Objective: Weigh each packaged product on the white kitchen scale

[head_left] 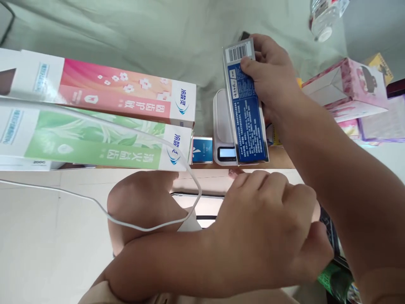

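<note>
My right hand (274,69) grips a blue and silver toothpaste box (248,114) by its upper end, thumb beside the barcode. The box tilts over a small white digital scale (221,118) with a lit display, hiding its right part; I cannot tell whether they touch. Nearer to me, my left hand (268,223) is closed, its back towards the camera and its fingers curled under. What it holds, if anything, is hidden. A pink toothpaste carton (117,90) and a green one (95,141) lie left of the scale, with a small blue box (202,150) between.
A white cable (142,131) loops over the green carton and hangs past the table edge near my knee (139,207). To the right stands a pink carton with a handle hole (351,93). A clear plastic bottle (325,19) lies on the pale green cloth (152,33).
</note>
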Available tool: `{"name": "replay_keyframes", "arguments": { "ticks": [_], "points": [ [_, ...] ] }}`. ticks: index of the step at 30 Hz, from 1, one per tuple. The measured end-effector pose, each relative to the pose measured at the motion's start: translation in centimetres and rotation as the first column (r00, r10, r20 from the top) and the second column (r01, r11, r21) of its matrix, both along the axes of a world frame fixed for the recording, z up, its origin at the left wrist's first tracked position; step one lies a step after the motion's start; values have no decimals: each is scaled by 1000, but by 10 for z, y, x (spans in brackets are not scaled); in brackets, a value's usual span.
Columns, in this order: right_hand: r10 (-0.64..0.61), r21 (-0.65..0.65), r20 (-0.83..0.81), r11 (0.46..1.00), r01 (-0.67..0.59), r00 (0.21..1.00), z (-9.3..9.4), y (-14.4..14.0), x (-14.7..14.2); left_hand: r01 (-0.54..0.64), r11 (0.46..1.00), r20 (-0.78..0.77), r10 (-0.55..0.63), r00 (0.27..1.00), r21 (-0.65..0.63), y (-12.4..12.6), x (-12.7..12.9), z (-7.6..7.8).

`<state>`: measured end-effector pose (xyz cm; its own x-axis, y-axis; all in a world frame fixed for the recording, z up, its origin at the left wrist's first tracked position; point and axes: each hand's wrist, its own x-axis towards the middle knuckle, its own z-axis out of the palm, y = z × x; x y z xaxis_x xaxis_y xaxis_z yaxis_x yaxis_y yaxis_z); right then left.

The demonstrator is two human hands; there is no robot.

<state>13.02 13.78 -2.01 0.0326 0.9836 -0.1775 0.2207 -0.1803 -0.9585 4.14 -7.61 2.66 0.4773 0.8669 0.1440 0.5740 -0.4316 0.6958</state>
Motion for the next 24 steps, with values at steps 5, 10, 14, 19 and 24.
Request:
{"name": "replay_keyframes", "arguments": {
  "ticks": [5,10,14,19,24],
  "points": [
    [40,-5,107,999,-40,993,-12,7,1,-43,999,-48,42,998,-33,10,-4,-3],
    [12,77,210,997,-29,978,-1,-3,12,-33,997,-122,24,992,-71,16,-3,-4],
    [53,428,135,898,-107,989,25,-56,21,-88,996,-77,88,993,5,17,-10,6],
    [111,487,-238,873,20,965,32,-145,24,-48,983,57,39,998,178,7,-11,23],
    [227,246,-399,960,-135,889,22,-191,19,-23,983,76,9,997,182,-7,-8,38]
  ]
}}
